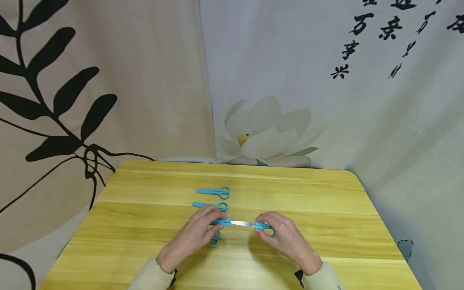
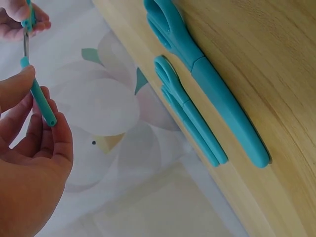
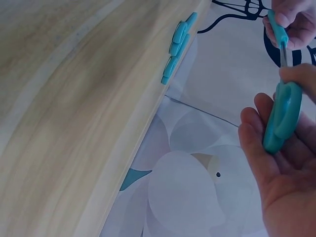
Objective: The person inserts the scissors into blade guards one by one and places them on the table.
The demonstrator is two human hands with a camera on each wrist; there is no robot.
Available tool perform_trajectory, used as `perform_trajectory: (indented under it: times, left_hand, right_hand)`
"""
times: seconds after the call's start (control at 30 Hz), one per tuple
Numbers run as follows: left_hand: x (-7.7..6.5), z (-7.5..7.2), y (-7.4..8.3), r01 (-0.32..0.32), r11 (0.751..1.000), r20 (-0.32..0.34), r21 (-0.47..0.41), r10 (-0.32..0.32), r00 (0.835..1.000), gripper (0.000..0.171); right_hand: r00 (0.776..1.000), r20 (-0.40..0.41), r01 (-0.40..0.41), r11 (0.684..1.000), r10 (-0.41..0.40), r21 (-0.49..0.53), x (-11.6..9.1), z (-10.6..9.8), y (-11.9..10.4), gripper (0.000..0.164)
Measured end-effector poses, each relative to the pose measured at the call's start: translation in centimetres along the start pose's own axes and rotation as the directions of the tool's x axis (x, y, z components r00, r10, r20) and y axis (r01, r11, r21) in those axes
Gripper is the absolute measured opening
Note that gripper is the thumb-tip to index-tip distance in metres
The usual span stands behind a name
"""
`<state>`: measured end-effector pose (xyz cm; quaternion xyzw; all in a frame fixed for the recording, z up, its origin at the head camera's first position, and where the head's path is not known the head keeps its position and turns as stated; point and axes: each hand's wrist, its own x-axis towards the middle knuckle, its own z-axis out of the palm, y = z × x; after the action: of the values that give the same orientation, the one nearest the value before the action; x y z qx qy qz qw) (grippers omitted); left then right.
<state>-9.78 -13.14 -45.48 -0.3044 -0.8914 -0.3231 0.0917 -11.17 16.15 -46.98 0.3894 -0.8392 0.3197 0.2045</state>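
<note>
Over the middle of the table, my left hand [image 1: 191, 233] pinches a blue blade cover [image 1: 226, 222] between thumb and fingers. My right hand [image 1: 286, 235] grips a pair of scissors by its blue handle [image 1: 264, 226]. A stretch of silver blade [image 1: 242, 223] shows between the two hands, its tip end at the cover's mouth. In the right wrist view the looped scissor handle [image 3: 284, 118] lies across the fingers with the thumb on top. The left wrist view has the slim cover [image 2: 43, 104] along the fingers.
Covered blue scissors lie in a column on the wooden table [image 1: 326, 201]: one pair [image 1: 210, 191] farthest back, another pair [image 1: 199, 204] in front, and a third [image 1: 214, 241] partly under my left hand. A printed curtain [image 1: 163, 80] hangs behind the table's far edge.
</note>
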Motion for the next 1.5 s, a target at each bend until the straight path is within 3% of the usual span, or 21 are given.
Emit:
perform_trajectory:
  times: [0.6, 1.5]
  left_hand:
    - [0.1, -0.1, 0.4, 0.001, 1.0, -0.041, 0.017, 0.0, 0.999, 0.021]
    - [0.3, -0.1, 0.7, -0.078, 0.996, -0.078, 0.049, 0.082, 0.994, 0.019]
  right_hand:
    - [1.0, -0.001, 0.022, 0.999, -0.022, -0.039, 0.5, -0.1, -0.5, 0.029]
    - [1.0, 0.009, 0.03, 0.999, -0.03, -0.036, 1.3, 0.0, -1.4, 0.029]
